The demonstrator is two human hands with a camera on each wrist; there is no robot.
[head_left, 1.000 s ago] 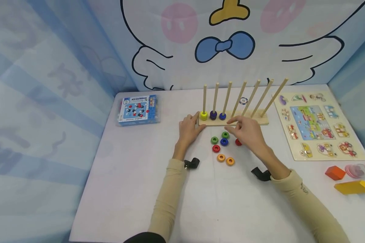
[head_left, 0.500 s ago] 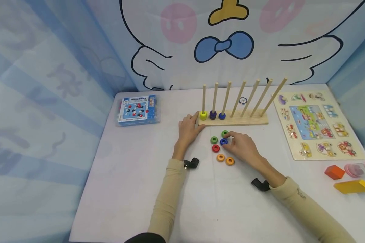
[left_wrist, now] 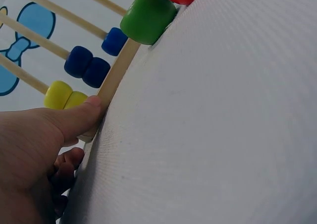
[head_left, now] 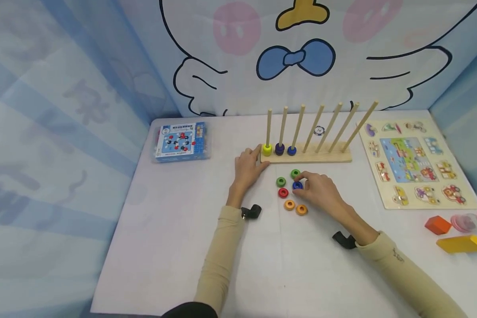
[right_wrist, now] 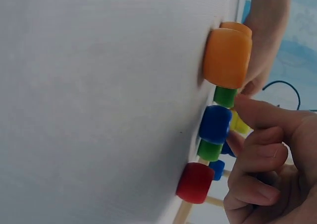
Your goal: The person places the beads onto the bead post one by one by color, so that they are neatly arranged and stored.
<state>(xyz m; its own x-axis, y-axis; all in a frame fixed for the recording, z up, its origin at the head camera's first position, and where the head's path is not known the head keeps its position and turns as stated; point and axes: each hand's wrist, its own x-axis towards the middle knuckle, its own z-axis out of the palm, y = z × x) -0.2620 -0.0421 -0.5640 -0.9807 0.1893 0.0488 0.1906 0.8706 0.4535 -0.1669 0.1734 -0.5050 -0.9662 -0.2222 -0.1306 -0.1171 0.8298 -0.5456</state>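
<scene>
A wooden peg stand (head_left: 322, 157) with several upright pegs stands toward the back of the table. Yellow beads (head_left: 266, 150) sit on its leftmost peg, dark blue beads (head_left: 279, 149) on the second and one blue bead (head_left: 292, 151) on the third. My left hand (head_left: 246, 170) grips the stand's left end, thumb along the front edge. In front of the stand, my right hand (head_left: 319, 190) pinches a loose blue bead (head_left: 297, 186) between thumb and index finger. Around it lie green beads (head_left: 281, 181), a red bead (head_left: 283, 192) and orange beads (head_left: 289, 205). Another red bead (right_wrist: 195, 183) appears in the right wrist view.
A blue-labelled plastic box (head_left: 180, 142) lies at the back left. On the right is a wooden picture puzzle board (head_left: 389, 198), with an orange block (head_left: 438, 225), a yellow block (head_left: 457, 244) and a pink-and-clear toy (head_left: 465, 223) nearer the right edge.
My right hand has come from the stand's front edge down to the loose beads and taken hold of the blue one, which has shifted slightly right. My left hand stays on the stand.
</scene>
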